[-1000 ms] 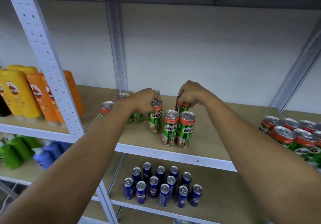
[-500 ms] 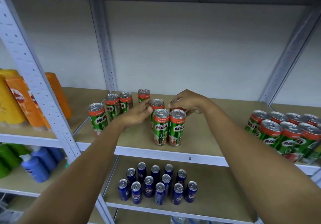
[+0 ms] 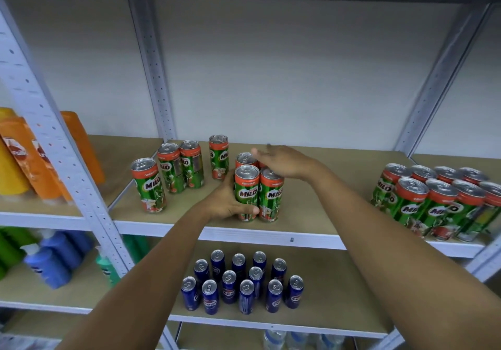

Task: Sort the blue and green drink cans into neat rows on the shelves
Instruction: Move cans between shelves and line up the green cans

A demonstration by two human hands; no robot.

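Cans in green and red, printed "MILO" and "ORIGINAL", stand on the upper shelf (image 3: 311,208). My left hand (image 3: 226,200) wraps a front can (image 3: 246,192) of the middle cluster, thumb curled across its lower front, fingers hidden behind it. My right hand (image 3: 282,161) lies flat over the can tops at the back of that cluster, fingers straight and close together; it covers most of a rear can, so I cannot count the cluster fully. The can beside it (image 3: 271,193) touches the held one. To the left stand four loose green cans (image 3: 179,167), one nearer the shelf edge, apart from the rest. At far right a packed group of green cans (image 3: 431,197) is cut off by the frame. Below, blue cans (image 3: 238,282) stand in rough rows; their red-and-white logo is too small to read. Orange bottles (image 3: 29,157) sit behind a shelf post (image 3: 62,157), their label blurred, with blue bottles (image 3: 51,263) beneath them.
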